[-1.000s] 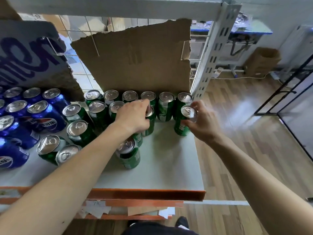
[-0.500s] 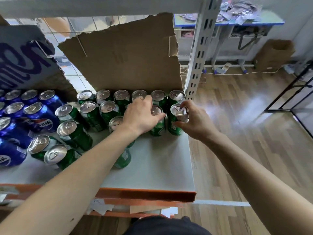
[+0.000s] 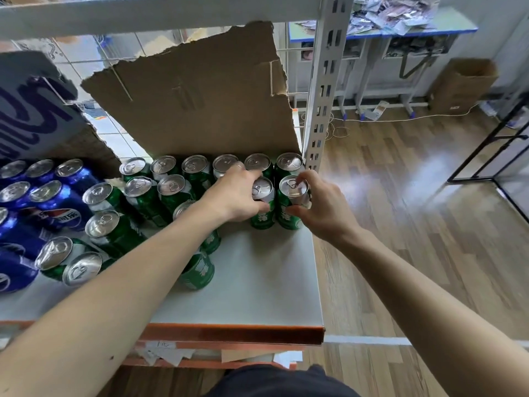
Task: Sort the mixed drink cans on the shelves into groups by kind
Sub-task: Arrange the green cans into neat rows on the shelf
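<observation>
Likely the risk sat at the right edge of the shelf (image 3: 257, 282): the end can (image 3: 289, 216) stood near the open side, tight against the back row (image 3: 197, 164) of green cans, so a clumsy shove could tip it off or topple neighbours. The left hand (image 3: 234, 196) curled its fingers (image 3: 246, 174) round the inner can (image 3: 264, 217). The right hand (image 3: 323, 207) pinched the end can's upper wall, fingers (image 3: 304, 177) bent over its rim.

Glossy metal cans (image 3: 167, 165), rough cardboard (image 3: 200, 96), seemingly matt shelf (image 3: 257, 279).
</observation>
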A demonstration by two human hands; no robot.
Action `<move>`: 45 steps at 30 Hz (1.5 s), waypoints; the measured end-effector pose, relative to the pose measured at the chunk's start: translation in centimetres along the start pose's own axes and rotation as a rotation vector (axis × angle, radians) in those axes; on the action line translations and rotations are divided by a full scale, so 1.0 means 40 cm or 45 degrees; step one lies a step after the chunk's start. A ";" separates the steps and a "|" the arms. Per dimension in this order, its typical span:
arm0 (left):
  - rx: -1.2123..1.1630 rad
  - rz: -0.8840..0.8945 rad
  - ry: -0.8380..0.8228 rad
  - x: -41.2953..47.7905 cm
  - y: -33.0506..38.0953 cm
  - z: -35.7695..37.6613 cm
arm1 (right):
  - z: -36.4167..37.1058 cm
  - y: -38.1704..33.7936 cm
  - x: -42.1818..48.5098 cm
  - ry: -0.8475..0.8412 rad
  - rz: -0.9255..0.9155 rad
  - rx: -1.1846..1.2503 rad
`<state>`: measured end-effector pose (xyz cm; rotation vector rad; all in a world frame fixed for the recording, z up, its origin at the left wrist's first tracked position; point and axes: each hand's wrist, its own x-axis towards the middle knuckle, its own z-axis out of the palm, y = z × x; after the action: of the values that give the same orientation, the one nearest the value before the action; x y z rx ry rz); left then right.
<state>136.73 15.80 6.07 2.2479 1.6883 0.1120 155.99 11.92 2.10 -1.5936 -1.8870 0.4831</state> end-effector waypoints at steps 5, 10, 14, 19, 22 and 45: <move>0.000 0.046 0.005 0.001 -0.018 0.006 | 0.004 -0.002 -0.003 0.004 0.000 -0.020; 0.062 0.122 -0.042 -0.009 -0.026 0.000 | 0.005 -0.012 -0.005 -0.008 0.024 -0.020; 0.114 0.111 -0.114 -0.015 -0.031 -0.013 | -0.003 -0.013 -0.004 -0.069 0.035 -0.012; -0.074 0.056 0.058 -0.090 -0.107 -0.133 | -0.008 0.005 -0.029 0.013 -0.077 -0.195; -0.161 0.006 0.169 -0.171 -0.191 -0.187 | -0.004 -0.029 -0.042 0.288 -0.291 -0.279; 0.148 0.065 -0.072 -0.336 -0.315 -0.067 | 0.173 -0.328 0.074 -0.247 -0.246 -0.778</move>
<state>120.48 6.76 6.53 2.3552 1.6481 -0.0389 141.37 12.84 5.86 -1.7450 -2.4685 -0.0401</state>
